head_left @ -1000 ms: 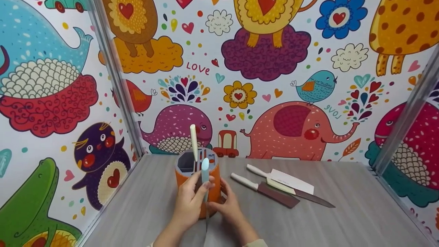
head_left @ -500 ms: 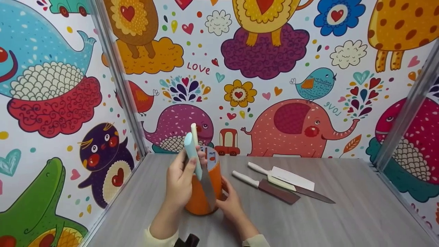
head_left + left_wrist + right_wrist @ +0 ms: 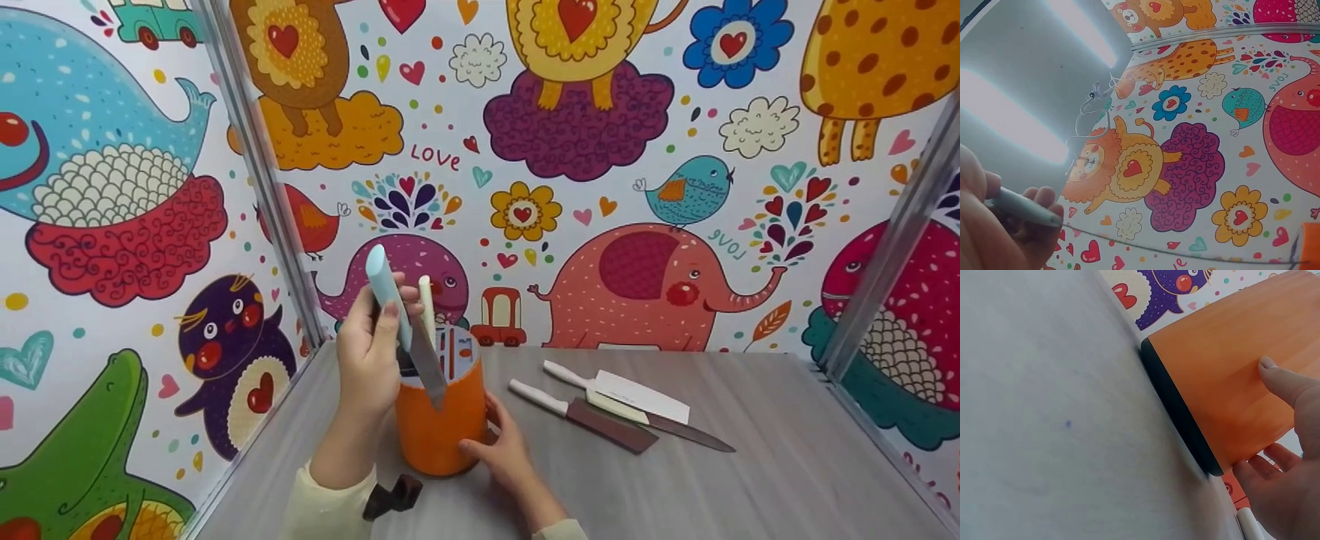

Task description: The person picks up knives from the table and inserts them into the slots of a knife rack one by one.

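My left hand point(image 3: 366, 367) grips the light-blue handle of a knife point(image 3: 387, 283), raised at the left of an orange knife holder point(image 3: 442, 435). Its blade slants down to the right, with the tip in front of the holder's upper wall. In the left wrist view the fingers wrap the handle point(image 3: 1027, 206) and the thin blade point(image 3: 1157, 249) runs toward the holder's edge. My right hand point(image 3: 511, 451) holds the holder's lower right side, thumb in front and fingers round the side, as the right wrist view of the hand point(image 3: 1280, 489) shows. A cream-handled knife point(image 3: 426, 300) stands in the slotted top.
To the right on the grey table point(image 3: 750, 495) lie a white cleaver point(image 3: 645, 396), a cream-handled knife point(image 3: 690, 433) and a brown-bladed knife point(image 3: 611, 426), close together. Printed panels point(image 3: 525, 127) wall the table at back and sides. A dark strap piece point(image 3: 394, 496) hangs by the left sleeve.
My left hand has risen and moved left with the blue-handled knife, its blade tip lifting from low in front of the holder to near the rim. My right hand stays on the holder.
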A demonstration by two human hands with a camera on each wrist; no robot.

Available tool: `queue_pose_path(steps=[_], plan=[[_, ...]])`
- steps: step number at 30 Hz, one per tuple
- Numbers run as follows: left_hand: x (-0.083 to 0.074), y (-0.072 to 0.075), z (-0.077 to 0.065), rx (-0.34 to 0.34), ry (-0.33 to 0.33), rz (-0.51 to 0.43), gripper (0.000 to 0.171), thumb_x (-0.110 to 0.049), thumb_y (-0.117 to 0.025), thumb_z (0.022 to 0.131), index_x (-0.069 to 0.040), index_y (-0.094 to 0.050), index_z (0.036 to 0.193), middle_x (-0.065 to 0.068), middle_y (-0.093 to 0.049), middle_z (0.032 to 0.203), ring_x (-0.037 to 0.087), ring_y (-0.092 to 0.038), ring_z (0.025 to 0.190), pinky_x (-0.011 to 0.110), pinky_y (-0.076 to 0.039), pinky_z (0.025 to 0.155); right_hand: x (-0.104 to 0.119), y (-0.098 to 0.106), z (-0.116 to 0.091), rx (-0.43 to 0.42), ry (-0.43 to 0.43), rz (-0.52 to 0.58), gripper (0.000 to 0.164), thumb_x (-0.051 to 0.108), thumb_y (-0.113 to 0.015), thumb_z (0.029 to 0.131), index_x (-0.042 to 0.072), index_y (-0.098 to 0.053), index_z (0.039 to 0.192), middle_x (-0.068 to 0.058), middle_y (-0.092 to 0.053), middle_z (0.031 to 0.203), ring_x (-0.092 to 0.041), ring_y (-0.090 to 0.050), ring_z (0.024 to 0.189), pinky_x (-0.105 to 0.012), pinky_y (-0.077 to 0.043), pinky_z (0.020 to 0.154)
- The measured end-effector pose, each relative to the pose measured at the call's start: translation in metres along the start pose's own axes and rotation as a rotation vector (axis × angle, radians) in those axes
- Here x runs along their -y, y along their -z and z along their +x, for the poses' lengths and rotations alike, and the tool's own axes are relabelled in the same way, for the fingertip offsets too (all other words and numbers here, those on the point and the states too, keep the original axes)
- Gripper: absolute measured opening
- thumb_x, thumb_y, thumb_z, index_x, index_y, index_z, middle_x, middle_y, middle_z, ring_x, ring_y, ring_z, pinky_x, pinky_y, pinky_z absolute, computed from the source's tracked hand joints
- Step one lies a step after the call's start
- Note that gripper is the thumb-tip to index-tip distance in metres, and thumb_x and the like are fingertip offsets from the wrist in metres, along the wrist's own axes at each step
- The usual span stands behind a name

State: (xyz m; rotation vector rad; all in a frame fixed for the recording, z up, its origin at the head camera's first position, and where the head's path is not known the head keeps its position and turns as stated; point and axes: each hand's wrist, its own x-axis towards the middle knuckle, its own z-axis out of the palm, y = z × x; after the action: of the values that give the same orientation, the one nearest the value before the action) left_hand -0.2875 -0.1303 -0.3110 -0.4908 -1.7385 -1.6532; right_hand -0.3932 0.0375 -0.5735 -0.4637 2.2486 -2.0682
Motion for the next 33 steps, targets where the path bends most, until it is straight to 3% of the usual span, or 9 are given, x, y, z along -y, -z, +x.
queue_pose_path(steps=[3, 8, 14, 20, 28, 33], plan=[[0.005, -0.002, 0.005, -0.046, -0.004, 0.023, 0.035, -0.008, -0.046, 0.113, 0.009, -0.053, 0.143, 0.025, -0.069, 0.123, 0.008, -0.075, 0.11, 0.028, -0.053, 0.113, -0.001, 0.002, -0.001, -0.01, -0.005, -0.021, 0.097, 0.027, -0.091, 0.086, 0.016, -0.036, 0.165, -0.015, -0.044, 0.167, -0.039, -0.041, 0.155, -0.061, -0.034, 0.127], [0.015, -0.002, 0.009, -0.113, -0.01, 0.063, 0.033, -0.006, -0.047, 0.113, 0.008, -0.055, 0.142, 0.019, -0.07, 0.121, 0.004, -0.074, 0.107, 0.023, -0.054, 0.11, -0.003, 0.003, -0.002, -0.023, -0.03, -0.048, 0.102, 0.033, -0.093, 0.084, 0.012, -0.036, 0.165, -0.016, -0.045, 0.166, -0.04, -0.043, 0.154, -0.06, -0.037, 0.126], [0.02, -0.001, 0.016, -0.104, 0.026, 0.087, 0.034, -0.007, -0.047, 0.113, 0.004, -0.055, 0.144, 0.018, -0.071, 0.125, 0.009, -0.075, 0.111, 0.029, -0.054, 0.113, -0.006, 0.0, -0.002, -0.026, -0.042, -0.039, 0.102, 0.033, -0.093, 0.083, 0.013, -0.037, 0.165, -0.016, -0.045, 0.166, -0.04, -0.042, 0.154, -0.06, -0.036, 0.126], [0.028, -0.002, 0.025, -0.108, -0.013, 0.186, 0.032, -0.01, -0.05, 0.113, 0.0, -0.059, 0.141, 0.015, -0.073, 0.125, 0.026, -0.073, 0.115, 0.04, -0.054, 0.115, -0.005, -0.001, -0.001, -0.022, -0.023, -0.022, 0.103, 0.033, -0.093, 0.081, 0.013, -0.036, 0.165, -0.016, -0.045, 0.167, -0.039, -0.041, 0.155, -0.059, -0.035, 0.127], [0.037, 0.001, 0.028, -0.185, -0.038, 0.128, 0.032, -0.006, -0.048, 0.112, 0.005, -0.057, 0.141, 0.02, -0.072, 0.122, 0.01, -0.075, 0.108, 0.03, -0.056, 0.11, -0.003, -0.002, -0.002, -0.022, -0.029, -0.046, 0.102, 0.032, -0.093, 0.082, 0.016, -0.037, 0.165, -0.014, -0.046, 0.166, -0.038, -0.043, 0.154, -0.059, -0.035, 0.127], [0.04, 0.0, 0.029, -0.183, -0.046, 0.166, 0.033, -0.008, -0.049, 0.112, 0.004, -0.057, 0.142, 0.019, -0.073, 0.124, 0.022, -0.076, 0.112, 0.03, -0.056, 0.11, 0.0, -0.004, -0.001, -0.032, -0.011, -0.052, 0.099, 0.025, -0.092, 0.083, 0.015, -0.037, 0.165, -0.015, -0.046, 0.166, -0.039, -0.042, 0.154, -0.059, -0.035, 0.127]])
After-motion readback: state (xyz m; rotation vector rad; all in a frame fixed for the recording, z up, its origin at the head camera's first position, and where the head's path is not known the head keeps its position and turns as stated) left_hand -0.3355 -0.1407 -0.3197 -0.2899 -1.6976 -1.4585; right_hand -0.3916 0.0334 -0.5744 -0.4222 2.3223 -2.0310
